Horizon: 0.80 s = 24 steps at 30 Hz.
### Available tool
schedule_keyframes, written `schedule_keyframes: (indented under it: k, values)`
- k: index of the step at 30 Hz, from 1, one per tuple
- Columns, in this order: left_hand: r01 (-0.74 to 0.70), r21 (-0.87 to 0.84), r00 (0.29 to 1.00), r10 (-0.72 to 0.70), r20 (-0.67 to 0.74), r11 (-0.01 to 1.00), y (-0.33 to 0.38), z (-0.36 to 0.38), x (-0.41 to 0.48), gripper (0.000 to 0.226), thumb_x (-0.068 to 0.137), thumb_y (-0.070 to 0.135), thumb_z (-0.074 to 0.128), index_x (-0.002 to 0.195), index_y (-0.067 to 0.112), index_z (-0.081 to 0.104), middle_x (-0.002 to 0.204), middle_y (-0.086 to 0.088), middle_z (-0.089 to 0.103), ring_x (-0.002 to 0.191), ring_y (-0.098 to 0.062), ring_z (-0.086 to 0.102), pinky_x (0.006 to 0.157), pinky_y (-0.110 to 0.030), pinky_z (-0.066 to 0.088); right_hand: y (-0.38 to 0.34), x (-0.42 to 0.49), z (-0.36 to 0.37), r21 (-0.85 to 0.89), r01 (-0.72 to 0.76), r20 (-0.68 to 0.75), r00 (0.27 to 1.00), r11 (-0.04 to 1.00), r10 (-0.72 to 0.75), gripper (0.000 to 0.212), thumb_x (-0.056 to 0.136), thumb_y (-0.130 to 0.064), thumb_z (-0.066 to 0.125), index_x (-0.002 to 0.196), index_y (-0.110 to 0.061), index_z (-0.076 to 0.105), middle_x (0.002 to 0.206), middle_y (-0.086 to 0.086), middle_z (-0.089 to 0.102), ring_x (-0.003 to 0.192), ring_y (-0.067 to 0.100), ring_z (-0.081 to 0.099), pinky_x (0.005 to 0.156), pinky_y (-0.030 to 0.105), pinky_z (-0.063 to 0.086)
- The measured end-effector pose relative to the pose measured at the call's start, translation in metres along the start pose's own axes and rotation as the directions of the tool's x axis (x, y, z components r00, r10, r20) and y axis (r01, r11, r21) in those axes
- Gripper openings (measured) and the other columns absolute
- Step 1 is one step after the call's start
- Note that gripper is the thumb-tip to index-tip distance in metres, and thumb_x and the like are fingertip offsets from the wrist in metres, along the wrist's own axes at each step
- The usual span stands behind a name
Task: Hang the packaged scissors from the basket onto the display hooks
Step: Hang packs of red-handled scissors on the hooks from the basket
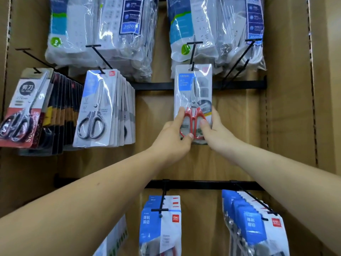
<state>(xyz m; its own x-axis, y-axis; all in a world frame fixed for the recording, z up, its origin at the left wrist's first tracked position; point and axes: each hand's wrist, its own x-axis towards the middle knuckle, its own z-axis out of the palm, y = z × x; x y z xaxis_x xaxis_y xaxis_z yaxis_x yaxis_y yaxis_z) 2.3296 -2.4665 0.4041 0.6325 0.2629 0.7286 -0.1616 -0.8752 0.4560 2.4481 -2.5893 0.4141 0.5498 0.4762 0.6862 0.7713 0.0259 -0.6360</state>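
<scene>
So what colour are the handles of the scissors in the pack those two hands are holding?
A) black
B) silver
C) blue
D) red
D: the pack of scissors, held at its lower end by the left hand and the right hand, shows red handles between the two thumbs.

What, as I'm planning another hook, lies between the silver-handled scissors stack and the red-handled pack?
Head view: only bare brown back panel and a stretch of black rail.
</scene>
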Motion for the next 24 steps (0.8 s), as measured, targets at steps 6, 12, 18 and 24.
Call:
schedule_keyframes:
  k: [6,12,18,24]
  values:
    - [-0.022,-0.022,0.998,0.02,-0.067,1.0,-0.013,-0.001,-0.009,0.081,0.1,0.037,0.064,0.164,0.045,0.015,0.143,0.003,0.049,0.127,-0.006,0.051,0.112,-0.029,0.041,0.006,-0.015,-0.002,-0.066,0.058,-0.125,0.99,0.996,-0.066,0.03,0.107,-0.048,0.052,0.114,-0.024,0.069,0.098,-0.007,0.073,0.084,0.013,0.064,0.071,0.03,0.044]
    - [-0.007,-0.014,0.996,0.006,-0.087,1.0,-0.007,-0.017,-0.037,0.083,0.102,0.039,0.064,0.166,0.039,0.012,0.158,0.004,0.042,0.135,-0.006,0.043,0.114,-0.034,0.04,-0.006,-0.046,-0.006,-0.122,0.071,-0.221,0.97,0.99,-0.097,0.045,0.105,-0.057,0.051,0.081,-0.022,0.067,0.071,-0.01,0.066,0.066,0.011,0.058,0.059,0.033,0.041]
    - [0.094,0.022,0.993,-0.092,-0.072,0.995,-0.008,-0.034,-0.087,0.065,0.103,0.045,0.06,0.161,0.024,0.038,0.151,-0.001,0.052,0.133,-0.016,0.055,0.115,-0.04,0.045,-0.006,-0.118,0.005,-0.042,-0.025,-0.254,0.967,0.999,0.013,0.042,0.104,-0.054,0.052,0.077,-0.025,0.063,0.064,-0.018,0.058,0.067,0.006,0.052,0.067,0.03,0.04]
    - [0.147,-0.002,0.989,-0.147,0.031,0.989,-0.021,-0.033,-0.192,0.049,0.103,0.036,0.064,0.148,0.018,0.055,0.136,0.003,0.064,0.113,-0.007,0.066,0.102,-0.017,0.049,0.01,-0.229,0.055,-0.199,-0.074,-0.098,0.994,0.977,0.056,0.053,0.106,-0.053,0.05,0.059,-0.027,0.045,0.054,-0.018,0.051,0.057,0.005,0.048,0.059,0.033,0.032]
